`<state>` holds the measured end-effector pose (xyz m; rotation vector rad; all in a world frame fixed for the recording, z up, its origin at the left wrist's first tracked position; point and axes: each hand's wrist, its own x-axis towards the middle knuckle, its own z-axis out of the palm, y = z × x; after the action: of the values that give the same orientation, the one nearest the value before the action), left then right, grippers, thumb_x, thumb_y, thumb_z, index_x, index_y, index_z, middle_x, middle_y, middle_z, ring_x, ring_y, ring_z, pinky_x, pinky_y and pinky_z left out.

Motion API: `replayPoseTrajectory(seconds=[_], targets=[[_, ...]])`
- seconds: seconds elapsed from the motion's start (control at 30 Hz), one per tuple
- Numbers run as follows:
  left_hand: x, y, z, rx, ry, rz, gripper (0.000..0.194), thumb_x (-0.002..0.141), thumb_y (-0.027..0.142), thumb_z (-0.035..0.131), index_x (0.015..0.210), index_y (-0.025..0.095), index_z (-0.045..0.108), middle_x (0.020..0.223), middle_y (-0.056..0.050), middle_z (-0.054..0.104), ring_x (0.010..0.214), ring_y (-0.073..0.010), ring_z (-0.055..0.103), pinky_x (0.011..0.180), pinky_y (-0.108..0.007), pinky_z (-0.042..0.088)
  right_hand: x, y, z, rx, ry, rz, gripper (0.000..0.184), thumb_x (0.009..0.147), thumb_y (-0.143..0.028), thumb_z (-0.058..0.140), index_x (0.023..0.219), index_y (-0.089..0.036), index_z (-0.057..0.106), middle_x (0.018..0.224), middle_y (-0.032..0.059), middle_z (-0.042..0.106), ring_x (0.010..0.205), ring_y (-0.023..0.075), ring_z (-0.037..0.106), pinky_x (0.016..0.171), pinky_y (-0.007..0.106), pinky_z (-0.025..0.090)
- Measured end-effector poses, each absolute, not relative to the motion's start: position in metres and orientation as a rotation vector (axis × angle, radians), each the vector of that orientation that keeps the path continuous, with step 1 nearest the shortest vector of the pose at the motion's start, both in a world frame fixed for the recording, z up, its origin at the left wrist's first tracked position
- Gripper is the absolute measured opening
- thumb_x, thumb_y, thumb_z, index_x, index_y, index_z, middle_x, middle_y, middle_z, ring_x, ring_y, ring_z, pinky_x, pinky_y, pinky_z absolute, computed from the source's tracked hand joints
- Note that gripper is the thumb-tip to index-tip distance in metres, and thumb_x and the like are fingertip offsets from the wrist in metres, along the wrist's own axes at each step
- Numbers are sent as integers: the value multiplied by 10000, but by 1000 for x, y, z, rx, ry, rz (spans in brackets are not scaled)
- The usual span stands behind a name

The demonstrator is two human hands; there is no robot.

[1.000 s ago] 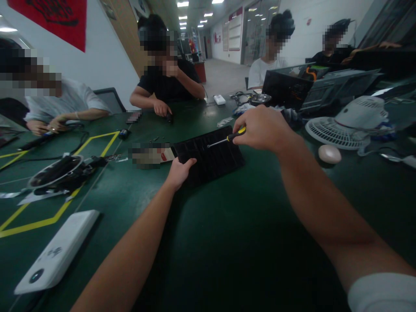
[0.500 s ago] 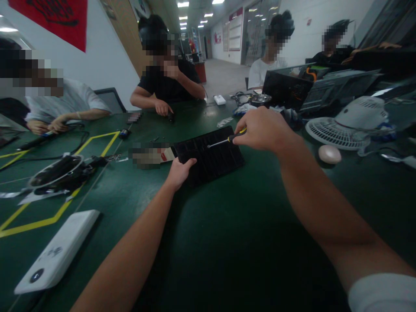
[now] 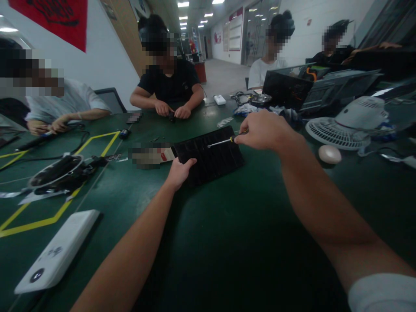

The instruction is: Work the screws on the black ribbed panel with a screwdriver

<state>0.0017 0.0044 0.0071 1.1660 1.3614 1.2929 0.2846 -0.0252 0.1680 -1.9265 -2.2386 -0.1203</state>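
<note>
A flat black panel [image 3: 216, 160] with ridges or compartments, its exact kind unclear, is tilted above the green table [image 3: 208, 225]. My left hand [image 3: 180, 173] grips its left edge, thumb on top and the other fingers hidden beneath. In my right hand [image 3: 260, 132] is a screwdriver [image 3: 221, 142] with a black and yellow handle. Its thin shaft points left, and the tip appears to meet the panel near its middle. A partly blurred carton [image 3: 167, 154] with a red mark lies just left of the panel.
A white power bank [image 3: 58, 251] lies front left, near a black cable bundle [image 3: 58, 171] and yellow tape lines. On the right are a white fan [image 3: 354, 121] and a pale rounded object [image 3: 329, 154]. Several people sit around; one across [image 3: 169, 86] handles a small dark object.
My right hand has shifted slightly on the screwdriver, whose tip stays at about the same spot. The person across has lowered a raised hand to the table.
</note>
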Motion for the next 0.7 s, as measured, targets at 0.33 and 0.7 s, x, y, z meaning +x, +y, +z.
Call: replayPoseTrajectory(seconds=[0.33, 0.7], targets=[[0, 8, 4, 1179, 1377, 1288, 459, 621, 389, 930, 990, 163, 777, 981, -102, 829, 974, -341, 804, 1019, -542, 642, 290, -28, 174, -1872, -2214, -103, 323, 916, -472, 748, 1064, -244, 922, 1045, 145, 857, 1064, 373, 775, 861, 447, 578], [-1, 8, 2, 1181, 1350, 1284, 469, 634, 396, 924, 1013, 157, 784, 998, -111, 838, 968, -343, 812, 1001, -538, 655, 287, -26, 166, -1794, -2199, -123, 303, 901, -485, 779, 1045, -259, 920, 1041, 124, 853, 1073, 352, 754, 886, 437, 559]])
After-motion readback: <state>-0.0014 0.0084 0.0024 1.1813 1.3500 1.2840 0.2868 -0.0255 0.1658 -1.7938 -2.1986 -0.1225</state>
